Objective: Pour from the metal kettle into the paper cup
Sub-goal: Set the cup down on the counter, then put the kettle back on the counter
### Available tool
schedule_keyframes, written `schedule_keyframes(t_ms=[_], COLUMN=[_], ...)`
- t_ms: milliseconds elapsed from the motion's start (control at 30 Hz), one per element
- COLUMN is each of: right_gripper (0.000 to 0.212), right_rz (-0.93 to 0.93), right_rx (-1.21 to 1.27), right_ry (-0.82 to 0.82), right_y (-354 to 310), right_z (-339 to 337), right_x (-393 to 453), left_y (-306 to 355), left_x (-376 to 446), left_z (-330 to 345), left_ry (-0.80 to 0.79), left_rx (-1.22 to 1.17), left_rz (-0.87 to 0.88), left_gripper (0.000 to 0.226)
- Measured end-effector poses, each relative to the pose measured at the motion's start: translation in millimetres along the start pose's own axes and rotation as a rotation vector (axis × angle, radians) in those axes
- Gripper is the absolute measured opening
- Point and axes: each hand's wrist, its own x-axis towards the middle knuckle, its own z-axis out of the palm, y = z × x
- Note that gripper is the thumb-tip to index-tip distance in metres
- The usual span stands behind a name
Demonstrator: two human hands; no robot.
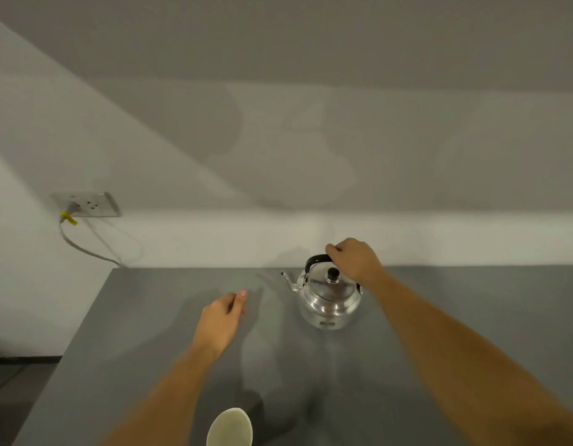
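Kettle (329,297) near far table (134,333) edge, right hand (354,257) clamped on handle; left hand (221,318) loosely apart.

A shiny round metal kettle (329,297) stands upright far back on the grey surface (150,333), lid on with a black knob, black handle raised, thin spout pointing left. A white paper cup (229,428) stands open-mouthed at the near edge, well apart.

I'm seeing both forearms bare beside the kettle (329,296); left hand (221,318) and right hand (355,259) wearing no gloves, sleeves or rings.
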Motion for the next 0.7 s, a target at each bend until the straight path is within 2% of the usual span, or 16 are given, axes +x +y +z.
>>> schedule_keyframes(t_ms=[233,700], right_gripper=[0.048,0.049], right_rz=[0.015,0.028], right_rx=[0.017,0.012], right_ry=[-0.03,-0.031], right_y=[-5,-5], right_z=[17,20], right_x=[35,60], left_y=[21,12], left_x=[21,24], left_z=[1,6], left_ry=[0.0,0.006], left_rx=[0.01,0.026], left_rz=[0.037,-0.002], left_gripper=[0.045,0.044])
